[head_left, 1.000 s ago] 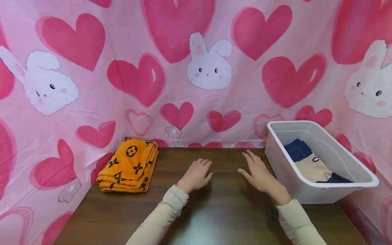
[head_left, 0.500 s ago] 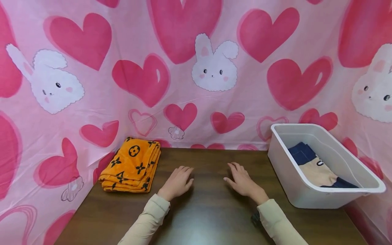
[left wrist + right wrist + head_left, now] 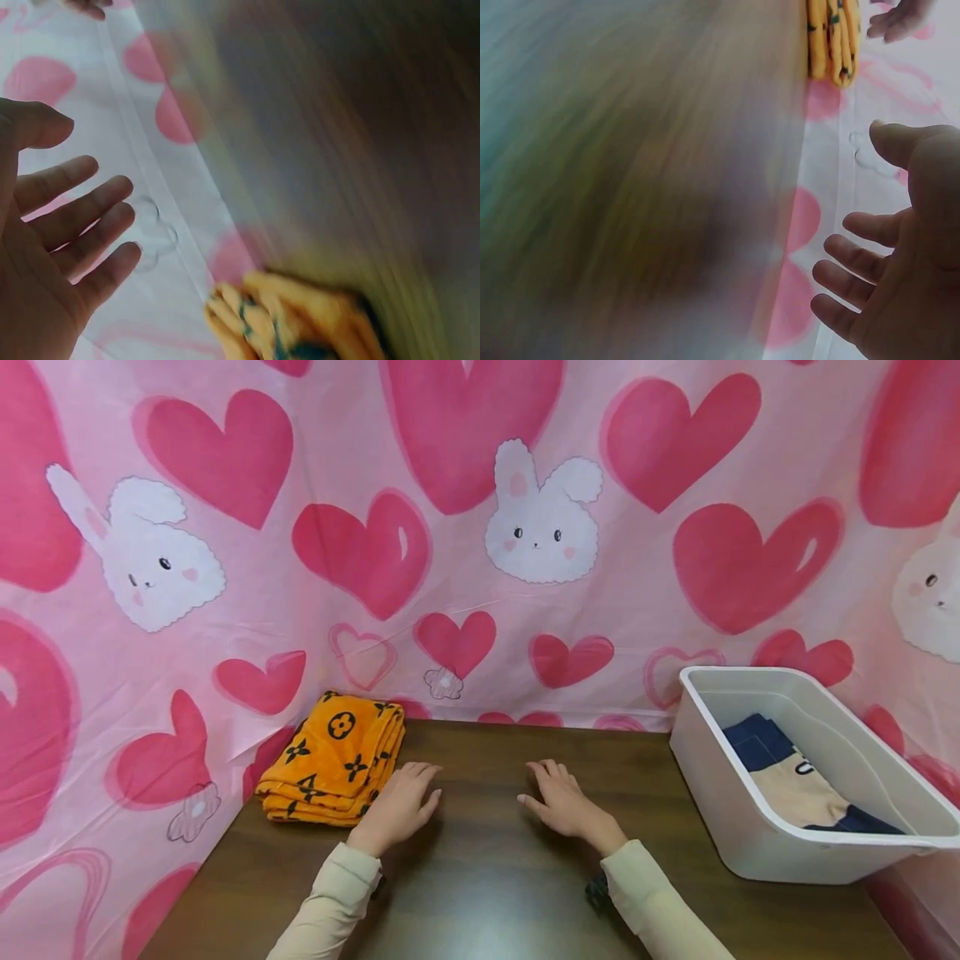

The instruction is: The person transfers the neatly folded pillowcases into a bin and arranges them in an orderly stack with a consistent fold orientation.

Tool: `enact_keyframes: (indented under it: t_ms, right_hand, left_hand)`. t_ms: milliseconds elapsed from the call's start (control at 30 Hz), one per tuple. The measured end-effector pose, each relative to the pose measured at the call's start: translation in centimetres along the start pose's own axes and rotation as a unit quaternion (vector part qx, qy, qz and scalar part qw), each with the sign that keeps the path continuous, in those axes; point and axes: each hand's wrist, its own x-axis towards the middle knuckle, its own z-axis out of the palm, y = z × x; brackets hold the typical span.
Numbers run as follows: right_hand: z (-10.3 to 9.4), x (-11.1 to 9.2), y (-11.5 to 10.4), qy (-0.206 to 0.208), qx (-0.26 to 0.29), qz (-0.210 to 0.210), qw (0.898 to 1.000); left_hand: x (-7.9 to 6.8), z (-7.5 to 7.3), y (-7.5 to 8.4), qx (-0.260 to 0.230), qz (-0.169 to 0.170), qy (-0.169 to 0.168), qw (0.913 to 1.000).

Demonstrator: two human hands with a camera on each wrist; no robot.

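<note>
A folded orange cloth (image 3: 337,752) with black flower and letter prints lies at the back left of the table; its folded edge also shows in the left wrist view. My left hand (image 3: 397,807) is just to its right, fingers relaxed and holding nothing. Over the middle of the table is my right hand (image 3: 566,806), its fingers loosely spread with nothing in them. Both palms look empty in the wrist views, where the left hand (image 3: 60,232) and right hand (image 3: 907,247) show spread fingers.
To the right stands a light grey plastic bin (image 3: 712,802). Inside it lies a folded navy and beige garment (image 3: 798,785). A brown wooden table (image 3: 480,877) reaches back to a pink curtain (image 3: 465,585) with hearts and rabbits, which also hangs along both sides.
Both hands have moved left, the left one now beside the orange cloth. The head view has turned slightly left. Cloth and bin stay put on the table.
</note>
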Motion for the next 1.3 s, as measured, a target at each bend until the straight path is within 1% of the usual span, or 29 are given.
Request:
enact_keyframes:
  t_ms: [133, 300, 433, 500, 567, 700, 800, 900, 967, 1067, 1200, 1300]
  right_hand:
    - [0.7, 0.8, -1.1, -0.013, 0.003, -0.004, 1.000]
    - [1.5, 2.0, -2.6, -0.028, 0.009, -0.011, 1.000]
    - [2.0, 3.1, -4.3, -0.055, 0.015, -0.017, 0.998]
    - [2.3, 3.7, -5.4, -0.071, 0.014, -0.021, 0.997]
    - [2.7, 4.4, -6.5, -0.086, 0.011, -0.026, 0.996]
    - [3.6, 6.1, -8.2, -0.100, -0.008, -0.034, 0.994]
    - [4.4, 7.4, -9.2, -0.104, -0.014, -0.029, 0.994]
    - [5.2, 8.6, -10.4, -0.113, -0.004, -0.026, 0.993]
    - [5.8, 9.2, -11.1, -0.122, 0.003, -0.025, 0.992]
    - [6.6, 10.1, -12.0, -0.130, 0.008, -0.025, 0.991]
    - [7.8, 11.2, -12.7, -0.138, 0.001, -0.026, 0.990]
    - [8.5, 12.2, -13.3, -0.156, -0.002, -0.031, 0.987]
  left_hand:
    - [-1.1, -0.9, -1.6, -0.015, -0.030, 0.006, 0.9994]
    - [-2.3, -1.9, -4.0, -0.034, -0.058, 0.015, 0.9976]
    - [-3.0, -2.8, -5.8, -0.044, -0.079, 0.022, 0.9957]
    - [-3.3, -3.4, -6.7, -0.037, -0.085, 0.029, 0.9953]
    - [-3.6, -3.9, -7.8, -0.019, -0.087, 0.038, 0.9953]
    - [-3.7, -5.4, -10.1, 0.008, -0.094, 0.054, 0.9941]
    - [-3.5, -6.3, -11.8, 0.004, -0.099, 0.061, 0.9932]
    - [-3.7, -7.0, -13.7, 0.002, -0.107, 0.075, 0.9914]
    - [-3.9, -7.2, -14.9, 0.003, -0.115, 0.086, 0.9896]
    - [-4.3, -7.2, -16.5, 0.003, -0.134, 0.090, 0.9869]
    - [-4.7, -6.8, -18.1, -0.015, -0.166, 0.072, 0.9833]
    - [-4.8, -6.7, -19.0, -0.023, -0.187, 0.060, 0.9803]
